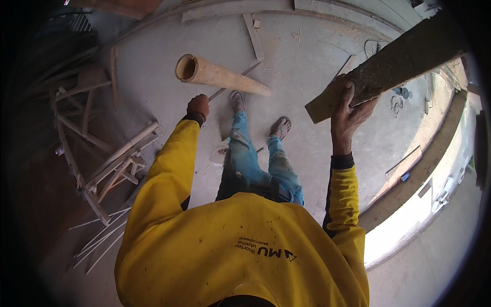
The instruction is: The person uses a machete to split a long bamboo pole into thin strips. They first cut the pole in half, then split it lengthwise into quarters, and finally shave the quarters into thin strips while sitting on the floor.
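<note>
My left hand (198, 106) is closed around the near end of a long, thin, blade-like tool (251, 69). The tool's middle is hidden by a thick bamboo pole (226, 76), whose hollow, split-edged end faces up towards me. Whether blade and bamboo touch, I cannot tell. On the other side, my right hand (355, 98) grips a rough wooden plank (406, 57) near its lower end, thumb over the face and fingers beneath. The plank is raised and slants away to the upper right. My feet, in sandals, stand on the concrete floor (307, 153) below the bamboo.
Wooden trestle frames (119, 165) crowd the left side, with thin sticks (101, 238) nearby. A narrow board (253, 36) lies ahead, near long boards (241, 10). To the right are a power tool (402, 92), cables, a small can (405, 176) and a raised ledge (425, 169).
</note>
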